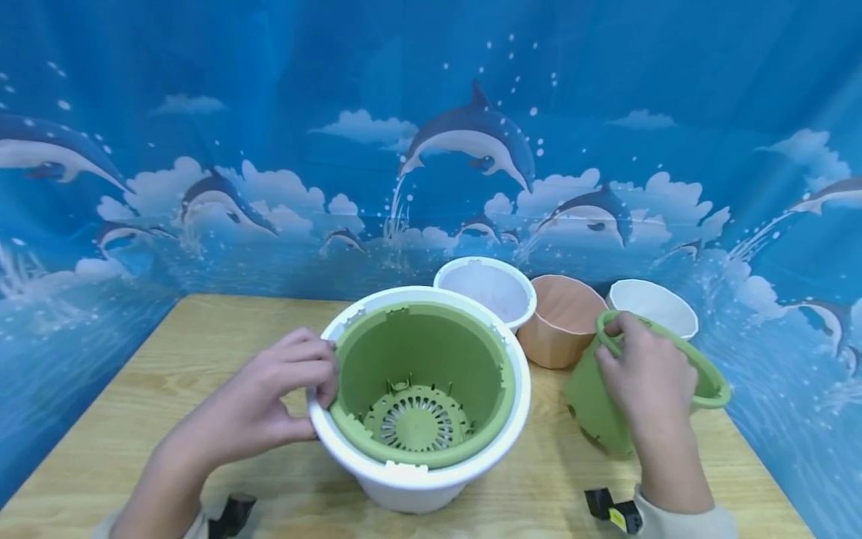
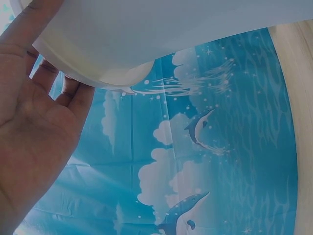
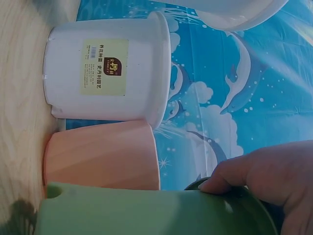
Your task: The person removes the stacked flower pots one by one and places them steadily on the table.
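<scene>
At the centre of the head view stands a large white flowerpot (image 1: 404,494) with a green flowerpot (image 1: 377,352) nested inside it, the green one's slotted base showing at the bottom. My left hand (image 1: 283,393) grips the pair's rim on the left side, fingers over the edge and thumb on the outside. On the right, my right hand (image 1: 649,378) holds a second green flowerpot (image 1: 595,397) by its rim, and the pot leans to one side. In the right wrist view the thumb presses against this green pot's wall (image 3: 122,210) near the rim.
Behind stand a white pot (image 1: 485,288) with a label (image 3: 104,67), an orange-brown pot (image 1: 555,337) and another white pot (image 1: 653,307), close together near the back edge of the wooden table (image 1: 222,337). A blue dolphin-print curtain (image 1: 303,97) hangs around the table.
</scene>
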The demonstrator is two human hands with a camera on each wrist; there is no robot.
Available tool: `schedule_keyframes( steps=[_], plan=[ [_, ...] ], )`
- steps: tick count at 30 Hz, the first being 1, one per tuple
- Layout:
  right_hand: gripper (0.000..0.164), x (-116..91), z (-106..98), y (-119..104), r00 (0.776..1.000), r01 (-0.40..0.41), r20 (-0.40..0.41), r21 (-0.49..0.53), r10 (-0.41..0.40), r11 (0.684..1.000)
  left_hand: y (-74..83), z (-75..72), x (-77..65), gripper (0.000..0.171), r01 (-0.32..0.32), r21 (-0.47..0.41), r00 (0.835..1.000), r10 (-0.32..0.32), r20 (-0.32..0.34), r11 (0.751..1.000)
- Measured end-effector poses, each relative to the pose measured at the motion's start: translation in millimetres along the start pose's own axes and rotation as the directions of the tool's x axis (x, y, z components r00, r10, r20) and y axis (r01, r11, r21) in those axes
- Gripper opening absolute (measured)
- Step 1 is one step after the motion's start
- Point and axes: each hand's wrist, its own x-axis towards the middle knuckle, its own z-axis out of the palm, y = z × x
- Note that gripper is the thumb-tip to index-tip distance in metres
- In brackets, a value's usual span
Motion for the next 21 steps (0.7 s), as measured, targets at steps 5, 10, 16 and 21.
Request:
schedule_keyframes(
  steps=[5, 10, 16, 21],
  plan=[
    [0.031, 1.0, 0.8, -0.5, 0.996, 0.008, 0.088, -0.02, -0.006, 1.0, 0.1, -0.5, -0.1, 0.039, 0.001, -0.001, 1.0, -0.001, -0.002, 1.0],
    [0.035, 1.8, 1.6, 0.6, 0.987, 0.009, 0.16, -0.03, -0.004, 0.999, -0.3, 0.0, -0.1, 0.039, 0.002, -0.005, 1.0, -0.002, 0.001, 1.0],
    [0.041, 2.9, 2.0, -0.9, 0.97, 0.017, 0.245, -0.033, -0.009, 0.999, -0.5, -0.1, -0.6, 0.038, 0.001, -0.002, 1.0, -0.001, -0.003, 1.0],
    [0.044, 2.8, 3.6, 0.4, 0.952, 0.026, 0.306, -0.044, -0.011, 0.999, -0.8, 0.1, -0.5, 0.038, -0.004, 0.005, 1.0, 0.004, -0.002, 1.0]
  ],
)
